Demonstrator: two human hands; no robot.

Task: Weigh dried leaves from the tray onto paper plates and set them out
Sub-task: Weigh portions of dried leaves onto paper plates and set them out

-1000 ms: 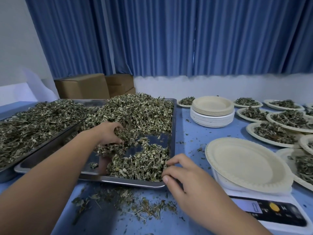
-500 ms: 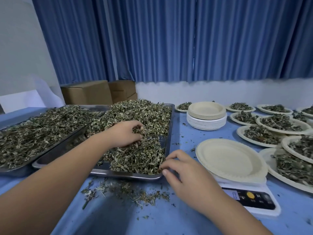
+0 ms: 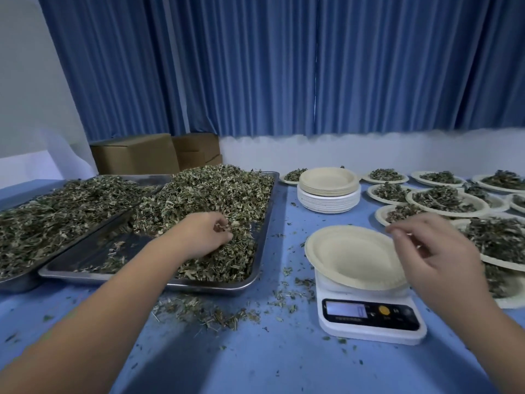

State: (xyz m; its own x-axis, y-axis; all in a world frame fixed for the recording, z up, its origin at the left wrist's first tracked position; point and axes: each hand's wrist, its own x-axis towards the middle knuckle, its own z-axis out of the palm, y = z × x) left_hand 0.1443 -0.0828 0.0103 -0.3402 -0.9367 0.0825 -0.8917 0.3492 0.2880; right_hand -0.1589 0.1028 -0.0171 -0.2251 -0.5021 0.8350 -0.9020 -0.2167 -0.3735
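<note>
Since the earlier frame, right hand (image 3: 434,251) has left the tray (image 3: 255,268) rim for the bare paper plate (image 3: 349,257) on the scale (image 3: 369,319), fingers loosely apart, holding nothing; left hand (image 3: 204,237) closes on brittle dried leaves (image 3: 216,194) at frame centre; many filled plates (image 3: 443,200) upper right; this matte, ridged plate awaits leaves.

Herb-sorting workroom, blue curtains (image 3: 284,66), cardboard boxes (image 3: 136,153), scale (image 3: 369,317)
</note>
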